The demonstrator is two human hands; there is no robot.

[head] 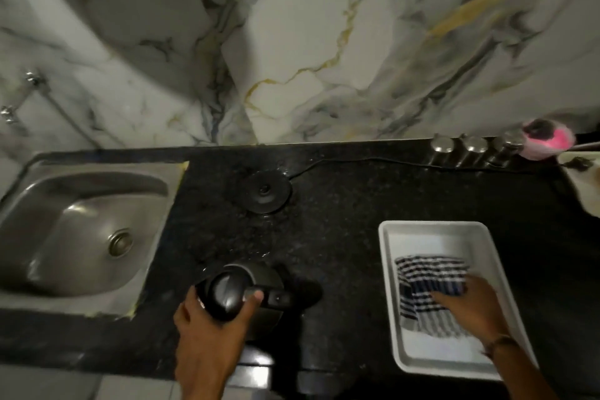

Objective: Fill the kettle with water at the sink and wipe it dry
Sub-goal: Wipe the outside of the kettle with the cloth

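Observation:
The steel kettle [259, 279] with a black lid stands on the black counter near the front edge, right of the sink [81, 230]. My left hand [214, 325] wraps the kettle's top from the near side, thumb on the lid by the handle. A folded blue-and-white striped cloth [428, 276] lies in a white tray [389, 269] at the right. My right hand [470, 305] rests on the cloth, fingers bent onto it; the cloth still lies in the tray.
The kettle's round black base [264, 191] sits behind the kettle, its cord running right along the wall. Three steel canisters [474, 146] and a pink scrubber [545, 140] stand at the back right. Tap fittings [32, 81] show on the marble wall above the sink.

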